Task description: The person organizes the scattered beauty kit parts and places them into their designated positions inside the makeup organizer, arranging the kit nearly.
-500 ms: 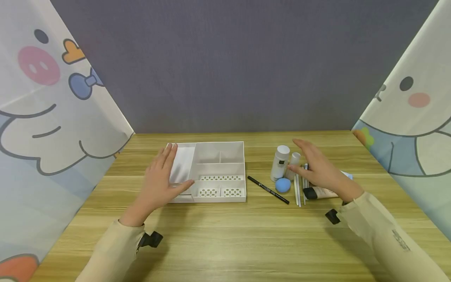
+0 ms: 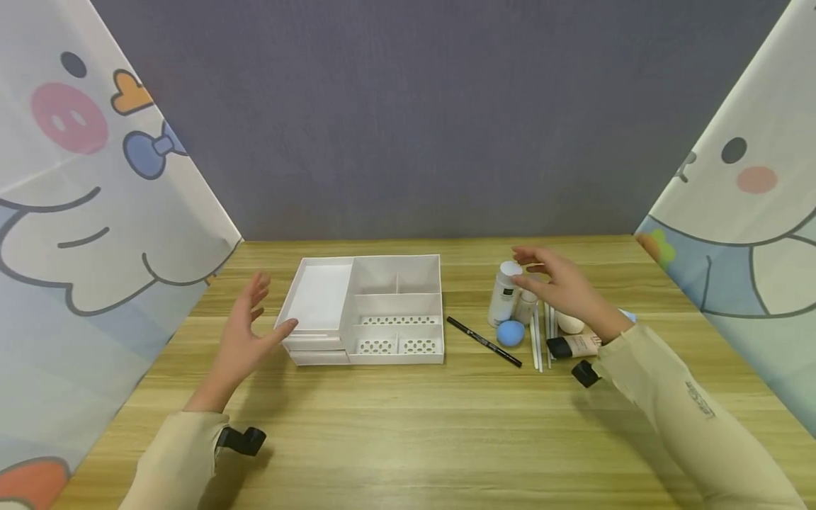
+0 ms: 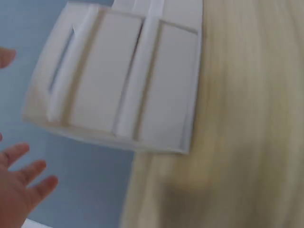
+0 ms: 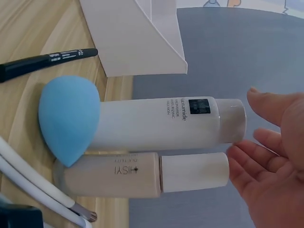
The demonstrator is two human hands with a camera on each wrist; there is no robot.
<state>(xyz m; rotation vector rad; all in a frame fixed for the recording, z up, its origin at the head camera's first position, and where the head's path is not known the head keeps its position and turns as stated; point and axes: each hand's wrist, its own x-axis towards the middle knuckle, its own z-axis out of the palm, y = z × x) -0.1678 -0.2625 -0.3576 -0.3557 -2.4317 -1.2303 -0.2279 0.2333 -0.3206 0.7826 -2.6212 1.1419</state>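
My left hand (image 2: 239,347) is held beside the left end of a white compartment organizer (image 2: 319,297), fingers spread and holding nothing. The organizer's front with two drawers (image 3: 102,71) appears blurred in the left wrist view. By the caps of two upright bottles hovers my right hand (image 2: 567,287), thumb and fingers apart around the top. The taller is a white lotion bottle (image 4: 156,123) with a black label. Beside it stands a smaller beige foundation bottle (image 4: 114,175) with a white cap. Whether the fingertips touch the caps I cannot tell.
A blue makeup sponge (image 2: 511,333) lies before the bottles, with a black pen (image 2: 484,342) to its left. Thin white-handled brushes (image 2: 537,343), a beige round sponge (image 2: 569,324) and a black-capped tube (image 2: 581,346) lie right. A grey panel (image 2: 433,127) stands behind the table.
My left hand has moved left and toward me, off the organizer's left part. My right hand has shifted left to the bottle tops, uncovering the beige round sponge.
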